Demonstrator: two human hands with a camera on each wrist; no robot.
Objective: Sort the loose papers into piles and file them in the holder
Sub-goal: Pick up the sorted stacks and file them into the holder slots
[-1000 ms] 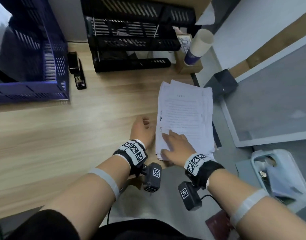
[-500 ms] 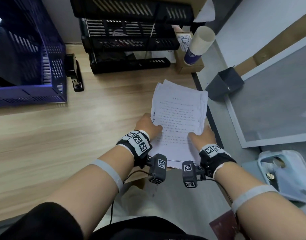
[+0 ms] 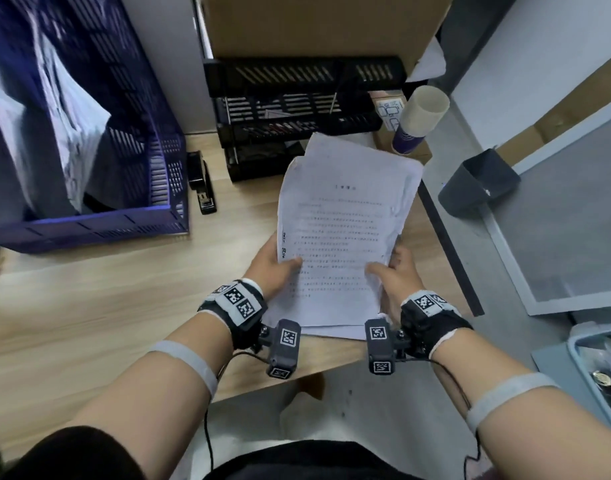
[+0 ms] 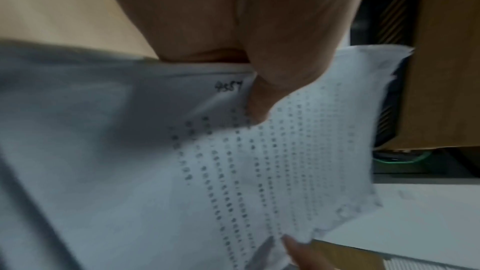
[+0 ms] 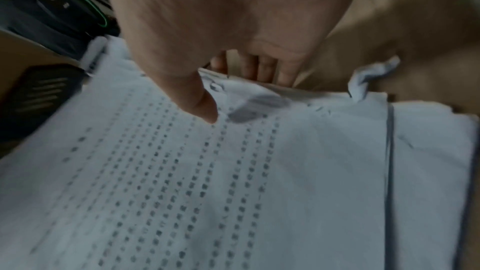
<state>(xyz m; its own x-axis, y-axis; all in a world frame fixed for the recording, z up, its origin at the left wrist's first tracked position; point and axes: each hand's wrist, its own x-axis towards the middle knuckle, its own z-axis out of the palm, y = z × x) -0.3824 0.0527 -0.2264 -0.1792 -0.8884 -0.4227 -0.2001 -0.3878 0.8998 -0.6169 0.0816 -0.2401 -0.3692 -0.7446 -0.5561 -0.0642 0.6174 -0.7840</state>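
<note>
Far left on the desk (image 3: 89, 306) stands the purple holder (image 3: 151, 188), its open side facing the person and some sheets already leaning inside. A black stapler (image 3: 202, 188) lies just beside its right wall, and a black tray rack (image 3: 297, 112) stands behind that.

The left hand (image 3: 274, 268) grips the left edge of the stack of papers (image 3: 345, 233), thumb on top and fingers curled beneath; the wrist view shows the thumb pressed on the printed page. The right hand (image 3: 397, 275) grips the opposite edge the same way, thumb on the text, fingers (image 5: 262, 69) tucked under.

The stack is lifted, its far end raised in front of the rack; its long axis runs away from the person, and its sheets are fanned unevenly at the top corners. The holder lies well apart to the left, so the left hand is the nearer one. Filing would likely mean squaring the edges first, then swinging the stack leftward.
</note>
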